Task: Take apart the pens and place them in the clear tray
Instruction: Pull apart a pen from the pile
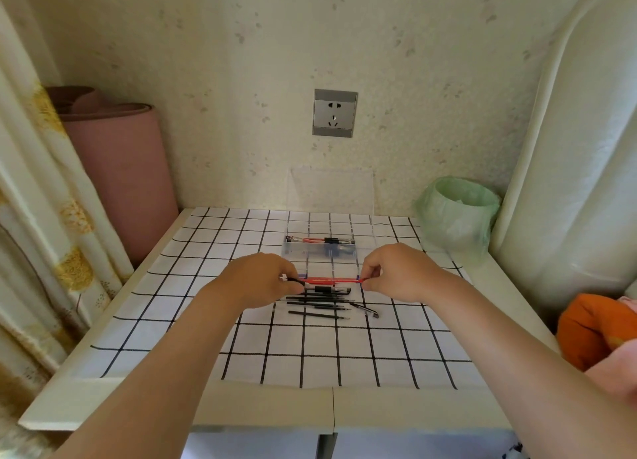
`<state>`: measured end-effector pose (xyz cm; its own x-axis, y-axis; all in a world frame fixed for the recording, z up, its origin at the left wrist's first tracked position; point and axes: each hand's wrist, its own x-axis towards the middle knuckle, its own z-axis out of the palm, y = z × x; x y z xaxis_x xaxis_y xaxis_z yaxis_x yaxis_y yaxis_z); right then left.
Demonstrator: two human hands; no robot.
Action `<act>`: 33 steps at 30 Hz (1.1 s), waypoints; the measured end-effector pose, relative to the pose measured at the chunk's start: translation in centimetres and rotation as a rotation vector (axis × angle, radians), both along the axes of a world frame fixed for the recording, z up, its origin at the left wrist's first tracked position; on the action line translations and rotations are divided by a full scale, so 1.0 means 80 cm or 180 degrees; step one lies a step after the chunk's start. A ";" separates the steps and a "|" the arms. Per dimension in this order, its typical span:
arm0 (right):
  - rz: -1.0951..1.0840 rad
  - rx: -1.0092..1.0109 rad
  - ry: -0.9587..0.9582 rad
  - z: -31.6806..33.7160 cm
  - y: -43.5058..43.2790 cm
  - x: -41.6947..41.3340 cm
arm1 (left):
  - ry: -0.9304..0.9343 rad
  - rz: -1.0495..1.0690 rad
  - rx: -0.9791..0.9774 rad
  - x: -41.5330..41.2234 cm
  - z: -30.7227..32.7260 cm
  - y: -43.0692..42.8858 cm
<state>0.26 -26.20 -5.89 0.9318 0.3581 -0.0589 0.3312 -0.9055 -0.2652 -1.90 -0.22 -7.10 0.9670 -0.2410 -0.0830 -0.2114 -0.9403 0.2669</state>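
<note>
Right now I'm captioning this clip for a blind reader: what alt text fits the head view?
A left hand and a right hand pinch the ends of a red pen, held level over a checked tablecloth. Black pens lie just nearer the person; a clear tray holding pen parts sits beyond.

No legible text, label, brand or number in view. Any print on the pens (pixel 319 300) or the wall socket (pixel 334 113) is too small to resolve.

Soft, even daylight; wide-angle bending at edges.
</note>
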 end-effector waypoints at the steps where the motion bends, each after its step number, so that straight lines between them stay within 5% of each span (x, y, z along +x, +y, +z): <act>1: 0.0009 -0.0094 -0.0027 0.001 0.001 -0.001 | -0.0053 0.0090 0.0148 0.000 0.001 0.002; 6: 0.0039 -0.0071 0.0031 -0.003 0.004 -0.004 | -0.0538 0.0174 0.0061 -0.004 0.004 -0.001; 11: 0.0250 0.0389 0.0144 -0.006 0.019 -0.009 | -0.0392 -0.0352 0.0110 -0.013 -0.002 -0.026; 23: 0.0061 -0.0617 0.0226 -0.019 0.004 0.001 | 0.0292 -0.0204 0.0076 -0.004 -0.013 0.003; 30: -0.0061 0.0281 -0.0610 -0.006 0.015 0.014 | 0.0487 -0.0260 -0.0067 0.001 -0.019 0.001; 33: 0.0047 0.0192 -0.0080 -0.015 0.029 0.023 | 0.0536 -0.0321 -0.0031 0.002 -0.022 -0.001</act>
